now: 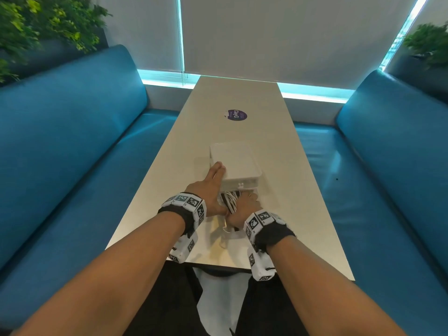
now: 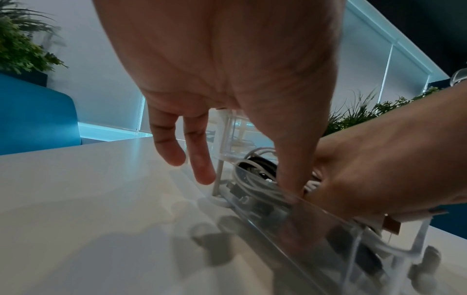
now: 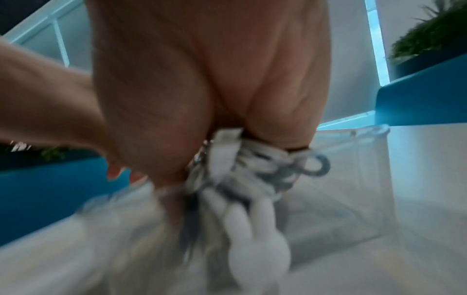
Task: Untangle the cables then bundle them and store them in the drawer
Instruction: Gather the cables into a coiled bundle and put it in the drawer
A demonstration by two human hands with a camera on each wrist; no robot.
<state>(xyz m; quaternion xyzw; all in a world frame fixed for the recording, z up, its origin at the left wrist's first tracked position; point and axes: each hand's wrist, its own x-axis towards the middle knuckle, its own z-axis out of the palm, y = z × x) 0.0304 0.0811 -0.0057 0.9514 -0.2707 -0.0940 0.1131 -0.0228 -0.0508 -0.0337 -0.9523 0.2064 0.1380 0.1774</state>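
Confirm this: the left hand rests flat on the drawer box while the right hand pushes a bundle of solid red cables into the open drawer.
Not quite. The cables are white with some black, not red, as the right wrist view shows. The rest holds: the left hand rests on the drawer box, and the right hand pushes the bundle into the open drawer.

You're in an office lounge or café booth: blue padded benches (image 1: 72,132) on both sides of the long pale surface (image 1: 242,98), roller blinds (image 1: 278,32) ahead, potted greenery (image 1: 43,23) behind the seats.
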